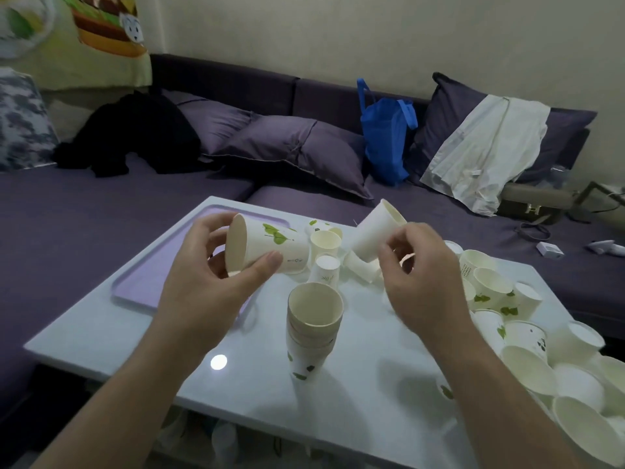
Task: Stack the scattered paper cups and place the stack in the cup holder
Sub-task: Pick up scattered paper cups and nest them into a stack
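Above a white table (101, 336), the left hand (203, 282) grips a leaf-printed cup (267, 247) (small print unreadable); the right hand (422, 282) pinches a plain cup (375, 231) at 1 o'clock of the upright stack (313, 333). Loose cups (527, 333) run off-frame at 4 o'clock.

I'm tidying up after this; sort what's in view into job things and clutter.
Job: cup in left hand; cup in right hand; left hand; right hand; upright stack; loose cups.
Clutter: blue bag; white garment; black clothing; purple tray.

stack of cups (313, 328) mid-table (101, 333) — tray (135, 286) left, loose cups (527, 336) right
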`<state>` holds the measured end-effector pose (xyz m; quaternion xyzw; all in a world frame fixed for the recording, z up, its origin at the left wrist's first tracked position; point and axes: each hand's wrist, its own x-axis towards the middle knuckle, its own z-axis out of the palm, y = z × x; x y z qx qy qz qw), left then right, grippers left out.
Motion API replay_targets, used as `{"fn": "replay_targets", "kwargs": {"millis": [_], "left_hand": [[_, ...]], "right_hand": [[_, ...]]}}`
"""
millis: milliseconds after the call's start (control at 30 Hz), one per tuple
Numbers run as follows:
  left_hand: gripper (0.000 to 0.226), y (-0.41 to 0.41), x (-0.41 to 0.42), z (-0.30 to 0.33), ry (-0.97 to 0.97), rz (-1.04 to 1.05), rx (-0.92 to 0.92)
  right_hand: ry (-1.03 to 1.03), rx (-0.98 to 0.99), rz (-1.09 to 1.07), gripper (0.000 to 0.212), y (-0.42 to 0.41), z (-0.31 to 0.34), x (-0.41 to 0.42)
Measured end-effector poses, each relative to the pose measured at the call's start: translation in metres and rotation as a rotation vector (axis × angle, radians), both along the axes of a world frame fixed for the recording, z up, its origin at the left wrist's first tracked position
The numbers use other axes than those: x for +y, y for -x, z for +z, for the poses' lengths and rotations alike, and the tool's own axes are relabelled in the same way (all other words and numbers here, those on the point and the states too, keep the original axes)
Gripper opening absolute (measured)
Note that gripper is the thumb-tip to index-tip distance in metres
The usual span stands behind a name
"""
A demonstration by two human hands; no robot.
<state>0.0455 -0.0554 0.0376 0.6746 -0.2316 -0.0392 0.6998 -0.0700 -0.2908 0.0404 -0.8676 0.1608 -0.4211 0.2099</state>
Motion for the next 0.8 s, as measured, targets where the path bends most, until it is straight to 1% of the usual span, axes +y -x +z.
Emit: {"fn": "replay_targets", "kwargs": {"millis": [67,100,200,300,433,533,600,667,733,800], "left_hand": [[0.062,0.005,0.001,0.001,-0.006,0.008,-0.015],[0.061,0.007,0.002,0.001,-0.005,0.018,-0.024],[0.066,0.012,0.006,0.001,0.028,0.078,-0.041],[0.068,0.015,0.01,0.004,0.048,0.15,-0.065],[0.06,0.017,0.014,0.008,0.065,0.164,-0.08],[0.066,0.021,0.014,0.012,0.061,0.127,-0.092],[0.074,0.024,0.013,0.014,0.03,0.096,-0.121],[0.076,0.026,0.01,0.012,-0.023,0.042,-0.152],[0.078,0.028,0.005,0.008,-0.108,-0.02,-0.191],[0.081,0.033,0.0,0.004,-0.227,-0.07,-0.283]], "right_hand": [[-0.043,-0.075,0.135,0.014,0.014,0.013,0.018],[-0.054,-0.082,0.204,0.012,0.019,0.017,0.026],[-0.034,-0.02,0.35,0.016,0.027,0.014,0.044],[-0.003,0.076,0.403,0.019,0.029,0.001,0.053],[0.114,0.243,0.423,0.016,0.031,-0.012,0.054],[0.098,0.293,0.433,0.021,0.035,-0.015,0.051],[0.053,0.251,0.414,0.025,0.037,-0.013,0.048],[0.012,0.154,0.364,0.027,0.037,-0.011,0.044],[-0.033,0.079,0.293,0.027,0.037,-0.009,0.04],[-0.058,0.053,0.25,0.027,0.037,-0.01,0.037]]}}
